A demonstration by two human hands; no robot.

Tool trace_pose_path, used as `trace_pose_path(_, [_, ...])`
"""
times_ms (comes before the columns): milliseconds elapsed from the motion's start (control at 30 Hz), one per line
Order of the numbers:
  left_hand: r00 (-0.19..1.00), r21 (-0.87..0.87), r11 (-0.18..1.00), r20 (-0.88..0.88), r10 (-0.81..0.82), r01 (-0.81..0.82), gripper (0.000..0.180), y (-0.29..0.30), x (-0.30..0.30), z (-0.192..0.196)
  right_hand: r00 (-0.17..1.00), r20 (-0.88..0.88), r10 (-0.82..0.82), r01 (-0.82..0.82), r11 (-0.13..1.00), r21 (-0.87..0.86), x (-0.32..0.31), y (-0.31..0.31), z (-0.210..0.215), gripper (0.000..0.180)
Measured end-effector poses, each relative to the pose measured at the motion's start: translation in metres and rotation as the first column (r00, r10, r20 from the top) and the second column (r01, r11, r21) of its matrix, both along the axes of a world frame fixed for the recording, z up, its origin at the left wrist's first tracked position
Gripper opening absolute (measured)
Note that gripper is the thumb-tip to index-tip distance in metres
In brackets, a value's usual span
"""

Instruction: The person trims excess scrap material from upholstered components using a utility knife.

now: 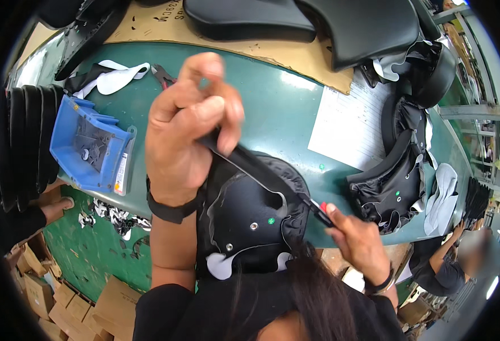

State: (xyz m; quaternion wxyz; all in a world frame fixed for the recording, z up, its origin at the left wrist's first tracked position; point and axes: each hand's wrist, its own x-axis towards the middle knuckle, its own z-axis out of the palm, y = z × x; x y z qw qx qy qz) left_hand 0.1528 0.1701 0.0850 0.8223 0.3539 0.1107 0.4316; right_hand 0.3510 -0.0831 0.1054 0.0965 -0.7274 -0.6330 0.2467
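In front of me a black upholstered pad [241, 210] lies with its underside up, showing metal fasteners, a green dot and ragged trimmed cover edges. My left hand [190, 122], raised above it and blurred, pinches the end of a black strip of cover material [255, 170]. That strip runs taut down to the right across the pad. At its lower end my right hand [358, 238] is closed around a slim black-and-red cutter knife [317, 211], whose tip touches or nearly touches the strip. The blade itself is hard to make out.
Left on the green table [261, 108] stands a blue bin [71, 133] of small parts, with pliers [163, 77] and scraps [116, 78] beyond. More pads [389, 193] and a paper sheet [346, 125] lie right. Black cushions [250, 20] rest on cardboard behind. Other people sit both sides.
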Motion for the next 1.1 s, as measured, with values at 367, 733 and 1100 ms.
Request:
trace_pose_path(367, [0.654,0.784,0.445,-0.612,0.444,0.432,0.021,-0.035,0.018,-0.010,0.964,-0.221,-0.147,0.144,0.989,-0.030,-0.016,-0.006,-0.006,0.051])
trace_pose_path(733, [0.620,0.862,0.446,-0.490,0.613,0.241,0.021,-0.056,-0.009,-0.004,0.991,-0.028,0.131,-0.132,0.990,-0.050,0.005,0.023,0.009,0.052])
trace_pose_path(1100, [0.723,0.461,0.849,-0.491,0.487,-0.259,0.032,-0.053,-0.020,-0.018,0.937,0.016,0.350,-0.350,0.937,0.006,-0.004,0.096,0.002,0.049])
